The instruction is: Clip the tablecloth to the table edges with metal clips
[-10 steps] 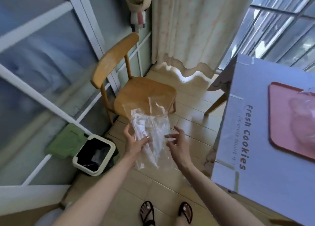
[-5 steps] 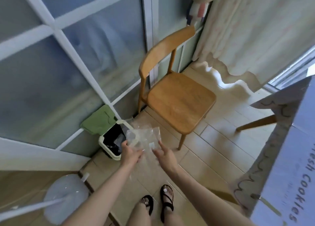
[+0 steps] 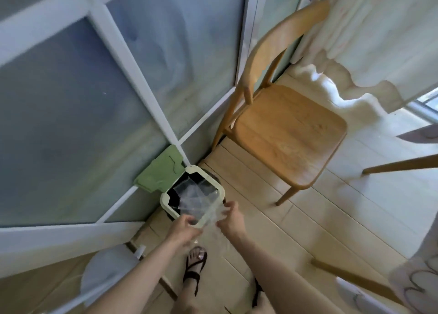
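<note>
One clear bag (image 3: pixel 198 199) over black-lined bin (image 3: pixel 164 201) — left hand (image 3: pixel 183 227), right hand (image 3: pixel 232 224) gripping.

Bright daylight from the window (image 3: pixel 425 105), slight motion blur, bent wide-angle edges.

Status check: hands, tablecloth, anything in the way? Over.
Both left hand and right hand hold clear plastic wrapper over open bin. Far right, tablecloth hangs; no clips in view. Beside bin, wooden chair, clear of hands.
</note>
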{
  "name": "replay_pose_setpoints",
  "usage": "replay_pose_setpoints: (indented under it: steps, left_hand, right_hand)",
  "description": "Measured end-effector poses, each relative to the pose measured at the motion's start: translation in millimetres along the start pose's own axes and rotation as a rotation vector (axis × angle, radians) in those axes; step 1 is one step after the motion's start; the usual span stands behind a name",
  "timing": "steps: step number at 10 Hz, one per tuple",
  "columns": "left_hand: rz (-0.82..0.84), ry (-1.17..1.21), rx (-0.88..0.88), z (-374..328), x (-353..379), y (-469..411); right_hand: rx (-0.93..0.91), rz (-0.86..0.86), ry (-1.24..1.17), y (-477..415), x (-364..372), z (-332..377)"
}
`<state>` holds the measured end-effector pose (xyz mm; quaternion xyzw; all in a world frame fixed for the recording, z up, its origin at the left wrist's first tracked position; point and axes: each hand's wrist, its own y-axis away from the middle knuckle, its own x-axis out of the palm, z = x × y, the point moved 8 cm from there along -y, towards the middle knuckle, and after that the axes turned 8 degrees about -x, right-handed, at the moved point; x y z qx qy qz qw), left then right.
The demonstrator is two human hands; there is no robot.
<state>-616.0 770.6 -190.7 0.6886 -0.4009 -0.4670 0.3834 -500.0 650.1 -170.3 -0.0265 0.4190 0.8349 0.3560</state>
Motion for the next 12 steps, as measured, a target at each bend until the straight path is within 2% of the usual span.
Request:
replay_pose_setpoints:
  steps: [1, 2, 3, 4, 5, 6, 7, 8, 9, 10, 11, 12]
  left_hand:
    - [0.016, -0.032, -0.004, 8.6, -14.9, -38.2]
    - [0.026, -0.056, -0.022, 15.6, -23.0, -77.6]
    - [0.101, -0.127, -0.045, 18.6, -17.9, -117.0]
    - [0.104, -0.063, -0.061, 22.4, -13.8, -159.6]
    - [-0.044, 0.059, -0.064, 27.8, -24.9, -194.2]
    - [-0.160, -0.105, -0.021, 36.3, -33.1, -219.2]
    - [-0.231, -0.152, 0.146, 40.8, -28.2, -242.5]
    - [-0.294, -0.146, 0.285, 40.6, -21.9, -257.7]
    - [-0.256, -0.327, 0.362, 37.8, -5.0, -265.8]
    - [-0.175, -0.727, 0.397, 41.4, 16.5, -272.2]
    - [-0.183, -1.007, 0.396, 45.6, 20.3, -268.0]
    - [-0.198, -0.899, 0.417, 43.6, 11.6, -260.4]
  right_hand:
    - [0.056, -0.012, 0.034, -39.5, 32.4, -9.6]
    - [0.096, 0.041, 0.173, -77.2, 62.4, -25.0]
    - [0.141, 0.082, 0.268, -109.9, 86.4, -46.8]
    - [0.148, 0.098, 0.347, -145.3, 103.3, -67.4]
    - [0.120, 0.045, 0.365, -181.9, 117.8, -83.0]
    - [0.064, 0.009, 0.421, -213.5, 137.2, -89.8]
    - [0.030, -0.029, 0.448, -236.2, 156.9, -94.0]
    - [-0.038, -0.052, 0.314, -255.1, 176.3, -97.8]
    - [-0.171, 0.107, 0.439, -261.9, 200.1, -99.2]
    - [-0.315, 0.209, 0.799, -253.8, 204.8, -104.6]
    - [-0.413, 0.211, 0.988, -237.8, 195.8, -108.0]
    - [-0.410, 0.150, 0.892, -224.6, 174.5, -100.6]
